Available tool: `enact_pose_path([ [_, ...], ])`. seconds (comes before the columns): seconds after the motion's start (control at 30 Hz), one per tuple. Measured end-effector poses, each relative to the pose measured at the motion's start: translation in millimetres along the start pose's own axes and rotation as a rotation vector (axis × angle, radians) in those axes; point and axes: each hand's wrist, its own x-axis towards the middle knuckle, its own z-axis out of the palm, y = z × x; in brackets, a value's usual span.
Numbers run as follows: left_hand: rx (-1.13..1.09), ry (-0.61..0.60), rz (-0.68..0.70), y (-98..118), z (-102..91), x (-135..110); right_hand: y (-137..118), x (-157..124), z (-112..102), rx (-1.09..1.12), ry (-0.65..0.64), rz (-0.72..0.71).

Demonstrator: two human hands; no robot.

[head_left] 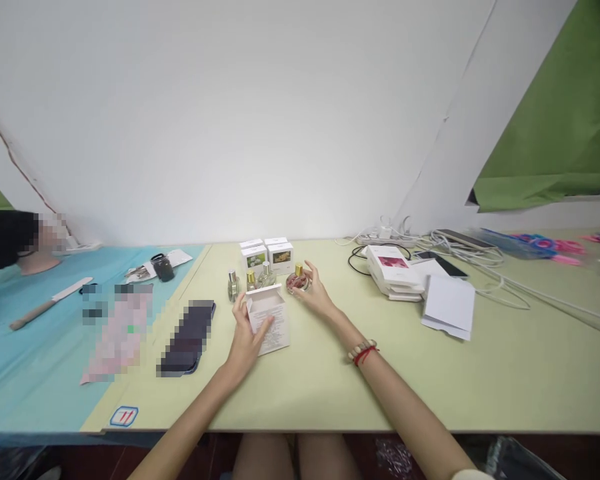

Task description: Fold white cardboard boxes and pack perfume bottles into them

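Note:
My left hand (247, 339) is closed around a small white carton (274, 327) with printed text on the side facing me and its top flap raised. My right hand (316, 293) has its thumb and fingers around a round perfume bottle (298, 283) with a gold cap and reddish contents, just right of the carton. Behind and left of the carton stand a silver-capped bottle (233, 288), a gold-capped bottle (251, 280) and another clear bottle (267, 275), partly hidden. White boxes with flower pictures (280, 257) are grouped behind the bottles.
A blurred dark phone (187, 339) lies left of my left hand. On the right are stacked white boxes (393, 270), an opened white carton (449, 305) and tangled white cables (480, 257). A knife (53, 303) and a black jar (163, 268) are on the blue cloth.

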Motion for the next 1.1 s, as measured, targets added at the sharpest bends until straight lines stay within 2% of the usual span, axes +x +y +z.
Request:
enact_pose_path([
  [0.1, 0.059, -0.088, -0.021, -7, 1.0, 4, 1, 2, -2, -0.040, 0.021, 0.036],
  [0.23, 0.134, -0.165, -0.014, -10, 11.9, 9, -3, -3, -18, -0.255, 0.044, 0.063],
  [0.33, 0.231, -0.226, 0.019, -12, 25.2, 8, -14, -8, -30, -0.348, 0.084, 0.091],
  [0.4, 0.322, -0.245, 0.074, -14, 30.9, 6, -26, -12, -46, -0.405, 0.166, 0.041],
  [0.47, 0.405, -0.230, 0.215, -15, 31.9, 4, -39, -21, -72, -0.498, 0.371, -0.070],
  [0.53, 0.491, -0.215, 0.422, -14, 29.9, 4, -46, -35, -109, -0.631, 0.693, -0.098],
  [0.6, 0.606, -0.240, 0.578, -12, 28.6, 5, -41, -51, -150, -0.746, 0.997, 0.049],
  [0.63, 0.669, -0.269, 0.607, -11, 29.1, 6, -34, -59, -169, -0.783, 1.066, 0.149],
  [0.67, 0.723, -0.303, 0.604, -9, 30.5, 7, -24, -67, -187, -0.804, 1.086, 0.261],
  [0.77, 0.774, -0.439, 0.546, -6, 38.1, 10, 9, -84, -223, -0.758, 0.948, 0.605],
  [0.83, 0.745, -0.533, 0.525, -4, 43.1, 12, 25, -91, -235, -0.681, 0.812, 0.766],
  [0.9, 0.706, -0.577, 0.508, -2, 46.1, 15, 31, -93, -240, -0.638, 0.705, 0.830],
  [0.93, 0.686, -0.575, 0.498, -1, 46.6, 17, 30, -94, -241, -0.646, 0.690, 0.820],
  [1.0, 0.644, -0.534, 0.482, 1, 46.5, 19, 16, -92, -238, -0.722, 0.781, 0.702],
  [1.1, 0.566, -0.448, 0.485, 3, 45.9, 22, -24, -86, -218, -0.855, 1.053, 0.302],
])
